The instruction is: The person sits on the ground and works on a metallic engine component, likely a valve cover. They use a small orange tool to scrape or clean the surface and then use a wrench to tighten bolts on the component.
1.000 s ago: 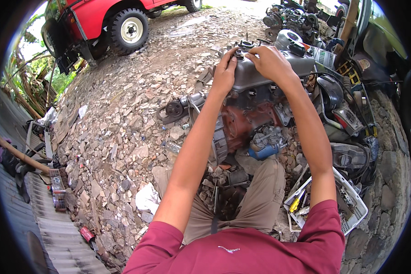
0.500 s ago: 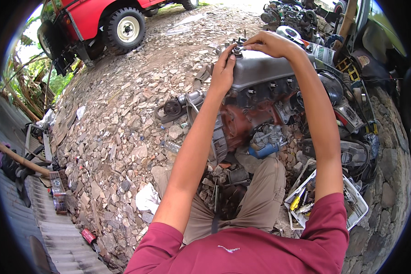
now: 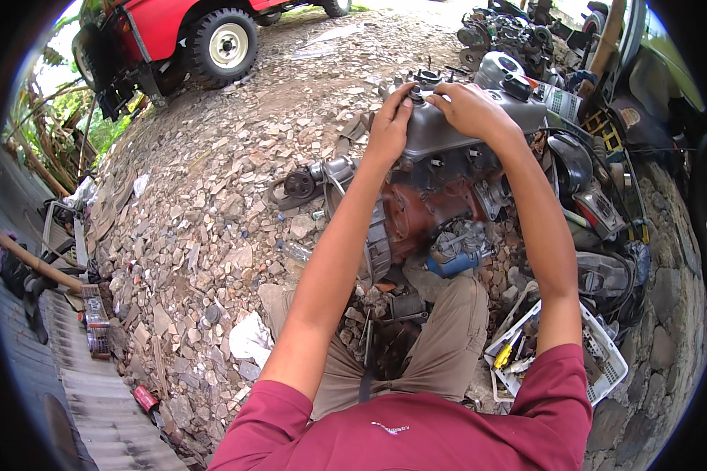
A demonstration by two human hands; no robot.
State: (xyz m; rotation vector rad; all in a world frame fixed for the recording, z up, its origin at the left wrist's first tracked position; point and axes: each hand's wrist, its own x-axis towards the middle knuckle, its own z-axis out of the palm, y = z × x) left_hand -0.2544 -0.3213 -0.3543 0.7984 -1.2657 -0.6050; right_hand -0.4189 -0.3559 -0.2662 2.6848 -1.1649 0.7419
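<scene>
An engine with a smooth grey valve cover (image 3: 436,135) and a reddish block (image 3: 424,206) lies in front of me. Both arms reach out to the cover's left end, where a small dark bolt-like fitting (image 3: 416,96) stands upright. Against the fitting's left side, my left hand (image 3: 388,125) has its thumb and forefinger closed on it. My right hand (image 3: 475,111) rests over the cover, with bent fingers close together just right of the fitting. Anything between those right fingertips is too small to make out. A blue-bottomed engine part (image 3: 454,261) sits low on the block's near side.
A white plastic crate (image 3: 605,377) of tools stands right of my knee. Other engine parts (image 3: 507,35) are heaped at the far right, beside a stone wall (image 3: 658,345). Loose rubble (image 3: 204,212) covers the ground. A red vehicle (image 3: 157,31) stands far left.
My right hand has drawn slightly right and nearer, its fingers now lower beside the fitting. My left hand stays at the fitting. The whole view has shifted slightly.
</scene>
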